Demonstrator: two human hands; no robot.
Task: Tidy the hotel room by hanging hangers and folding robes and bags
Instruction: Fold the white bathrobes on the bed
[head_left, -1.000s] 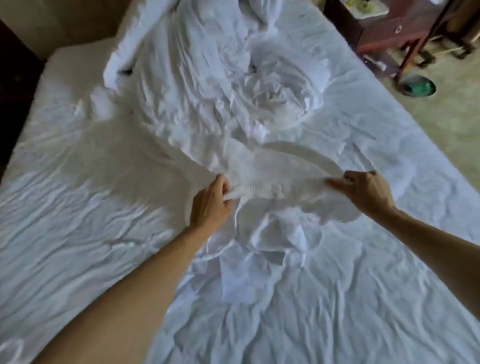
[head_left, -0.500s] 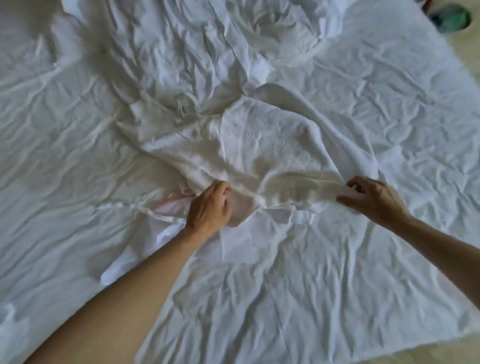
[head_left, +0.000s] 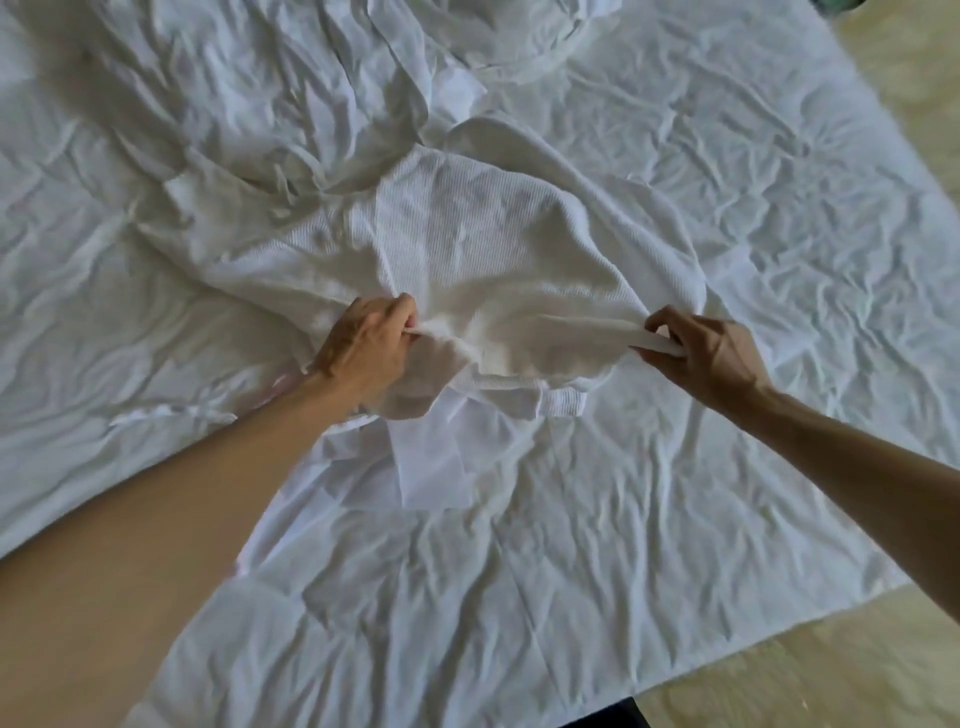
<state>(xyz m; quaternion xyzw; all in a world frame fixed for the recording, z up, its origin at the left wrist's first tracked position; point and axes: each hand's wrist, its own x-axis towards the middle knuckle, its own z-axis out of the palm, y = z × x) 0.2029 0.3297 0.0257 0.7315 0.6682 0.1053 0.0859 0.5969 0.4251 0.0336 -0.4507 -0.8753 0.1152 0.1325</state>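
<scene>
A white waffle-weave robe (head_left: 457, 244) lies spread and rumpled across the middle of the bed. My left hand (head_left: 366, 351) grips its near edge, fingers curled into the cloth. My right hand (head_left: 706, 351) pinches the same edge farther right, with a flat band of fabric between thumb and fingers. The edge is stretched between both hands and lifted slightly off the sheet. A strip of the robe (head_left: 563, 402) hangs below the held edge. No hangers or bags are in sight.
The bed is covered by a wrinkled white sheet (head_left: 519, 597). A crumpled white duvet (head_left: 311, 78) is piled at the far side, touching the robe. Pale floor (head_left: 831, 675) shows past the bed's near right corner and along the right side.
Both hands have pulled the robe's edge toward me and apart, stretching it wider. The view has tilted down, so the nightstand and most of the duvet pile left the frame.
</scene>
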